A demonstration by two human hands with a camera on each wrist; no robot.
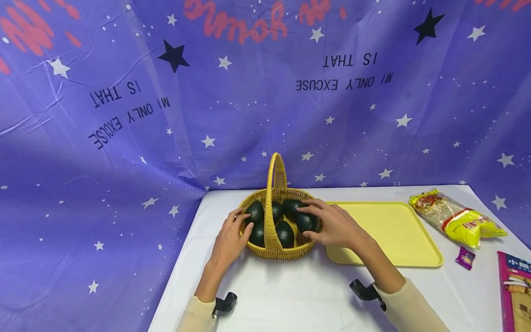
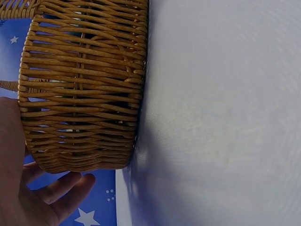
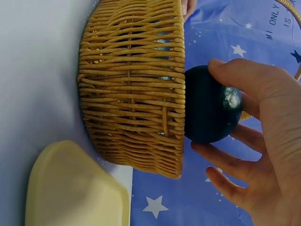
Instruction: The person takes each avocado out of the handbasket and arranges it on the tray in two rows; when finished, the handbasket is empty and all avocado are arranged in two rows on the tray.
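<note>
Several dark green avocados lie in a yellow woven basket (image 1: pixel 286 252) with a tall arched handle (image 1: pixel 270 216). In the head view my right hand (image 1: pixel 333 223) reaches over the basket's right rim. Its thumb and fingers hold an avocado (image 3: pixel 209 104), which stands up past the rim in the right wrist view. My left hand (image 1: pixel 229 237) is at the left rim, fingertips by another avocado (image 1: pixel 255 212). The left wrist view shows its loosely bent fingers (image 2: pixel 59 193) beside the basket's outer wall (image 2: pixel 84 103); its thumb is hidden there.
A yellow tray (image 1: pixel 386 235) lies right of the basket on the white table (image 1: pixel 298 295). Farther right are a yellow food bag (image 1: pixel 456 219), a small purple packet (image 1: pixel 465 258) and a pink package (image 1: pixel 516 290). A purple star-printed cloth (image 1: pixel 257 106) hangs behind.
</note>
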